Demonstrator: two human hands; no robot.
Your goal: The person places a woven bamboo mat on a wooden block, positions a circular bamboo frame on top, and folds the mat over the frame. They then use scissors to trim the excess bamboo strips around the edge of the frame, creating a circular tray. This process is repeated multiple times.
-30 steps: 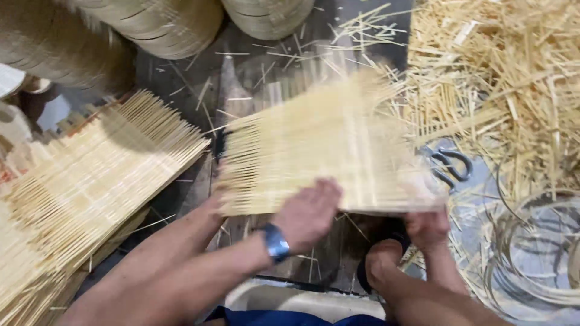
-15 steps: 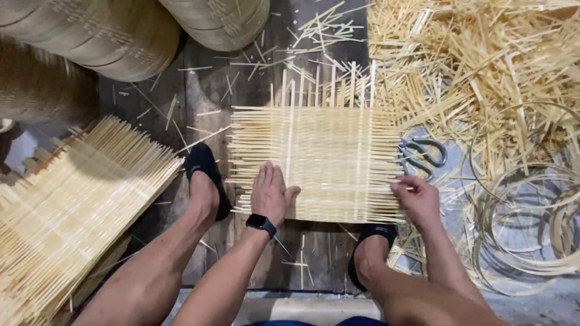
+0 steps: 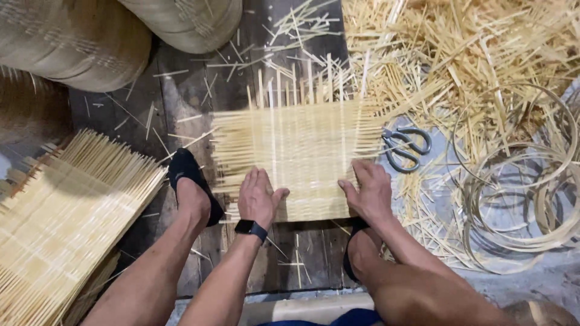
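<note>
The dark plank floor [image 3: 181,102] carries everything here. At its far left corner stand two big woven bamboo baskets [image 3: 72,42], only their lower walls in view. Along the right edge spreads a loose heap of bamboo splints [image 3: 483,54], and nearer, toward the right near corner, lie coiled bamboo hoops [image 3: 519,199]. On the left edge rests a stack of finished woven mats [image 3: 66,211], with strip ends fanning out.

In the middle of the floor lies the woven bamboo mat [image 3: 302,151] in hand: a flat square of thin pale strips, the weave dense in the body, with loose ends sticking out past the far edge and both sides. It looks light and springy rather than stiff; the strips would likely flex and slide against each other, and the free ends seem easy to snap or splinter. Holding it flat under the palms at the near edge, on the tight weave, looks safer than taking it by the loose ends.

The left hand [image 3: 258,196], a dark watch at its wrist, lies flat with fingers together and thumb out, pressing the mat's near edge. The right hand [image 3: 370,190] rests on the near right corner, fingers slightly curled over the strips; whether it pinches one I cannot tell. A pair of scissors [image 3: 406,145] lies just beside the mat's right side. Feet in black slippers [image 3: 188,178] flank the mat.
</note>
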